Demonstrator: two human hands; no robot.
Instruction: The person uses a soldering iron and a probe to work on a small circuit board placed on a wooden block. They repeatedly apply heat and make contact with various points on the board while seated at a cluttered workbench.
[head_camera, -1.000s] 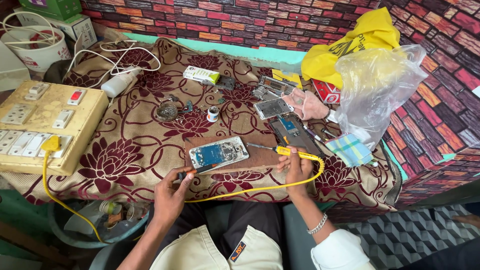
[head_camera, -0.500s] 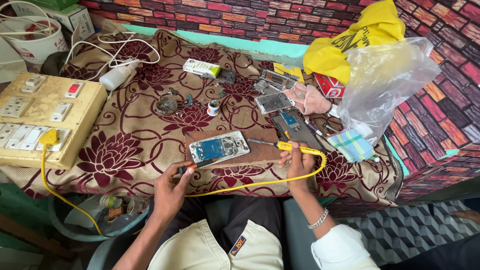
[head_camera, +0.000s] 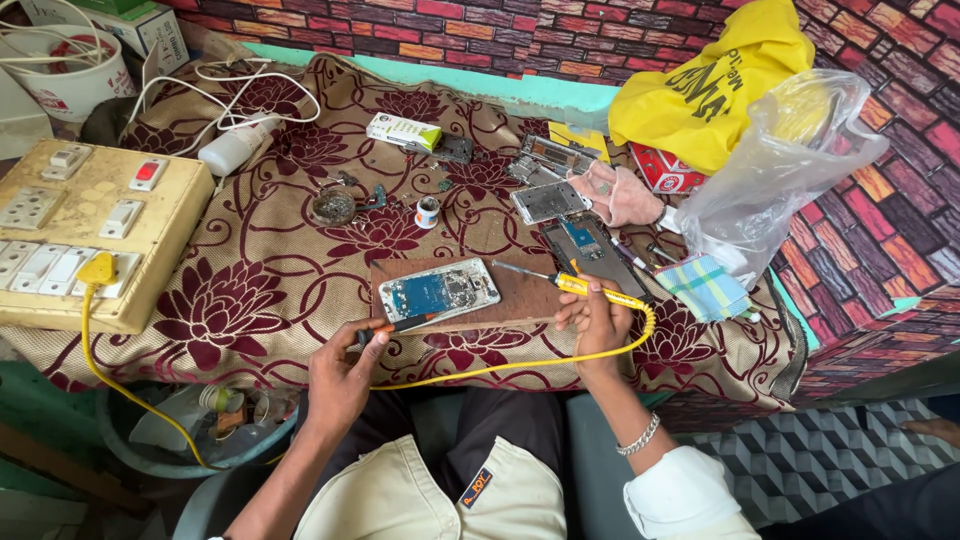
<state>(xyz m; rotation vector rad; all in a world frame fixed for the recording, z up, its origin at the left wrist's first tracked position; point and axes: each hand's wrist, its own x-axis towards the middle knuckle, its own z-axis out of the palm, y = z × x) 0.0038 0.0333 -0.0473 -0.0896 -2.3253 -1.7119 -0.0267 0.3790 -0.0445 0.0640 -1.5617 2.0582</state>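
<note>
An opened phone (head_camera: 438, 290) with its circuit board showing lies on a brown board (head_camera: 530, 297) on the flowered cloth. My right hand (head_camera: 598, 323) grips a yellow-handled soldering iron (head_camera: 588, 289) whose metal tip points left toward the phone's right end. Its yellow cord (head_camera: 480, 370) loops under my wrist and runs left. My left hand (head_camera: 342, 375) pinches a thin orange-and-black tool (head_camera: 405, 323), its tip near the phone's lower edge.
A beige switchboard (head_camera: 90, 235) with a yellow plug sits at left. Behind the board lie other phone frames (head_camera: 548, 200), a small white pot (head_camera: 427, 212), a green-white box (head_camera: 403, 131), a white bottle (head_camera: 238, 145). Yellow cloth and a clear plastic bag (head_camera: 770, 180) stand at right.
The view has shifted slightly, so the work sits lower and closer. Both hands keep their tools by the phone; the left hand's tool tip has edged nearer the phone.
</note>
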